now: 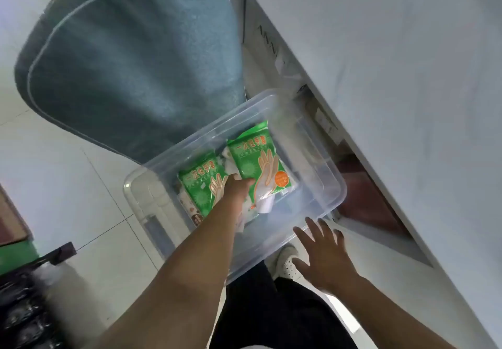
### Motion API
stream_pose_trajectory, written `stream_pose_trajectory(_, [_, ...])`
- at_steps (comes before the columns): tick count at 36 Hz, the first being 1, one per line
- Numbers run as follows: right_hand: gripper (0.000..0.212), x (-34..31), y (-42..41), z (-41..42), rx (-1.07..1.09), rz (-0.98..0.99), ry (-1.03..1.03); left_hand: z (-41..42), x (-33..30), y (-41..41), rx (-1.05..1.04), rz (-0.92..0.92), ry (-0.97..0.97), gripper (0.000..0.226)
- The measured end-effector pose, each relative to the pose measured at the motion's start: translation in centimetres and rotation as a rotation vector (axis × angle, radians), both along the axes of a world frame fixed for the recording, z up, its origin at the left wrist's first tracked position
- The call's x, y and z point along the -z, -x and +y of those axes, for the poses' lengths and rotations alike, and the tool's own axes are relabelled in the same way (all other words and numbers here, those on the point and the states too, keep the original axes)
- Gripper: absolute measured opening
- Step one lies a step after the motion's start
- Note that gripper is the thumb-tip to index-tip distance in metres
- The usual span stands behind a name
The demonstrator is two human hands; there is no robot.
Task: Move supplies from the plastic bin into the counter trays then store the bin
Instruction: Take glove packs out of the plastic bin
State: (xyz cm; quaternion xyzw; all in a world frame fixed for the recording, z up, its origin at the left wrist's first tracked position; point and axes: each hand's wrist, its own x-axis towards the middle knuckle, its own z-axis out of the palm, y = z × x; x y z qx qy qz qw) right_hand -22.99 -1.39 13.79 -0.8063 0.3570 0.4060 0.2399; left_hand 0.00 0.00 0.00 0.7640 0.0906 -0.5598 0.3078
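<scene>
Left hand (239, 185) grips a glove packet (260, 166) inside the plastic bin (320, 213) for lifting out; right hand (323, 256), fingers spread and empty, hovers beside the bin's near rim.

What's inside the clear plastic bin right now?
Two green glove packets and white packets in the clear plastic bin; the left hand grips one. Anything beneath is hidden.

I am looking into a clear plastic bin (190, 142), its walls smooth and faintly cloudy. The 2 green glove packets (255, 158) inside are shining like glossy plastic film. A blue mat (130, 63) beside it is looking like soft, matt, napped cloth. The floor tiles (68, 185) are gleaming smooth and pale.
</scene>
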Motion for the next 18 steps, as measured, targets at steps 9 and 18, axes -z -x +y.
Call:
stream_pose_trajectory(9, [0.071,1.2,2.2,-0.1,0.077,-0.071,-0.021,-1.6,2.4,0.2,-0.097,-0.028,-0.051,0.059])
stream_pose_trajectory(18, [0.067,1.0,1.2,-0.3,0.149,-0.096,-0.052,-1.2,2.7,-0.6,-0.252,0.104,-0.011,0.039])
